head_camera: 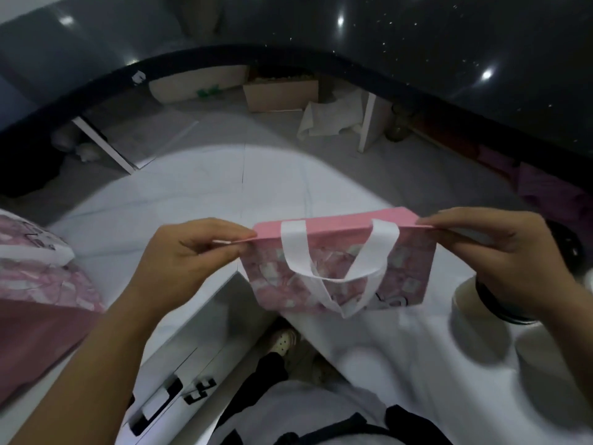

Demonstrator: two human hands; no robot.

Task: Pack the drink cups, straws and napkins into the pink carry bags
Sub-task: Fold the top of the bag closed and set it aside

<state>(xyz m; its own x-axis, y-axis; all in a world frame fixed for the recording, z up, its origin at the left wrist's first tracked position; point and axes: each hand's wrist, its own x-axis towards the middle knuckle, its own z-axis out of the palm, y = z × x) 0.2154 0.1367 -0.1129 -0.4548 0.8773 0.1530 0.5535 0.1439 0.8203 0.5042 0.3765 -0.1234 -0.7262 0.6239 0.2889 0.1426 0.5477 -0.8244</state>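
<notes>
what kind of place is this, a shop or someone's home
Probably the work area behind a drinks counter. A dark speckled counter curves around it, a cardboard box is stored underneath, and a stack of pink bags waits by the one being opened. A home can't be ruled out.

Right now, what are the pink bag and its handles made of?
Pink bag: looks like soft non-woven fabric, matte and printed; it sags between the left hand and right hand. Handles: flat white webbing or fabric strips, matte and limp. Blur prevents certainty.
</notes>
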